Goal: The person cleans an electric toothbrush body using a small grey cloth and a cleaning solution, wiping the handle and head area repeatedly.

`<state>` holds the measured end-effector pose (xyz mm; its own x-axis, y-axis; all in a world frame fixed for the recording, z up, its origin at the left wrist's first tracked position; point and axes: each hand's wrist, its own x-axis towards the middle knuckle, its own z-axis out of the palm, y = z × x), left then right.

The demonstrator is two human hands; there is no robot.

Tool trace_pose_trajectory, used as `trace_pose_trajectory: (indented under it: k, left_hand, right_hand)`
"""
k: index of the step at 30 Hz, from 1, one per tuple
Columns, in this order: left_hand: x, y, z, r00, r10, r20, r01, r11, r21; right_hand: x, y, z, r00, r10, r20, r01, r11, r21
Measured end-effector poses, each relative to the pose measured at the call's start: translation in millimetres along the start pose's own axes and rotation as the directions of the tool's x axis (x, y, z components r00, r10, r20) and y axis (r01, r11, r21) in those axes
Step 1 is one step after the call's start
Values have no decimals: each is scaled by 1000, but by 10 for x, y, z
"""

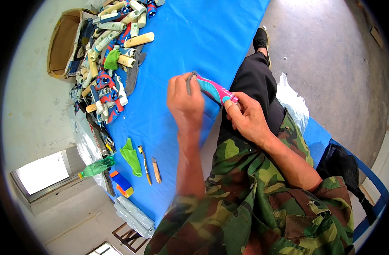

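A pink and teal electric toothbrush handle [214,89] lies slanted between my two hands, above my lap at the table's edge. My right hand [250,119] pinches its lower right end between thumb and fingers. At the other end my left hand [184,100] is closed round a piece of grey cloth [190,79], which touches the handle's tip. The left fingers partly hide that tip. Left of my left forearm, a toothbrush [144,165], a utility knife [156,170] and a green cloth [131,157] rest on the blue table cover [173,38].
A heap of used toothbrush handles [103,44] covers the table's far left, beside an open cardboard box [60,46]. A green bottle [97,166] lies near a blue and orange object [121,184]. At right are a white plastic bag [292,102] and a blue chair [375,182].
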<state>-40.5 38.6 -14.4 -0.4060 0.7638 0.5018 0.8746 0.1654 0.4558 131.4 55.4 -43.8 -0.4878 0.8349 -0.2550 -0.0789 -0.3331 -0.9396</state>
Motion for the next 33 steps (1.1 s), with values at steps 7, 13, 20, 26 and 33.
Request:
trace_pose_trajectory:
  k: [7,13,20,26,33]
  left_hand:
    - [39,-264,-29,986,-163,-26,161,984,-71]
    - [-46,-305,-113,973,-230,13,228,954,-192]
    - [-328,422,-252,979,77,189,-31,971,-236]
    - [-271,262,-182,984,135,118,-121,986,-116]
    - [-144,160,-150,992,90,90,-84,994,-71]
  right_hand:
    - [-6,18,21,1000,-14,15,14,1000,6]
    - [-8,59,0,1000,-13,-4,13,1000,6]
    - [-38,76,23,997,-72,-27,70,996,-56]
    - [-72,13,47,978,-207,-27,199,962,-188]
    - [-69,98,73,946,-323,2,312,913,-264]
